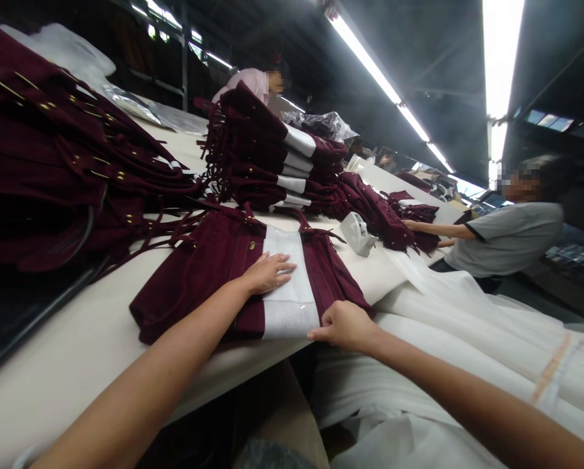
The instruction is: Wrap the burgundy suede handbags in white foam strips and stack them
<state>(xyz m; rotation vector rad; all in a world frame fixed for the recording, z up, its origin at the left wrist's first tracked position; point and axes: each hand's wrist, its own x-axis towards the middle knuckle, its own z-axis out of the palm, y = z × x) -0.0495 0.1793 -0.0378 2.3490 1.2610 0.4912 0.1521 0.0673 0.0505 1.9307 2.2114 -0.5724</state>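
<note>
Maroon bag [208, 267] lies under left hand [267, 272].

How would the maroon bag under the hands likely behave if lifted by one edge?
Probably floppy: the maroon bag lies flat and creased under the left hand, so it would likely sag. Its white band looks like thin wrap that could slide or crumple. The napped fabric seems unlikely to slip on the table.

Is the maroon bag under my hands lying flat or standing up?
Lying flat: the maroon bag spreads across the table, left hand pressed flat on its white band, right hand at its near edge.
</note>
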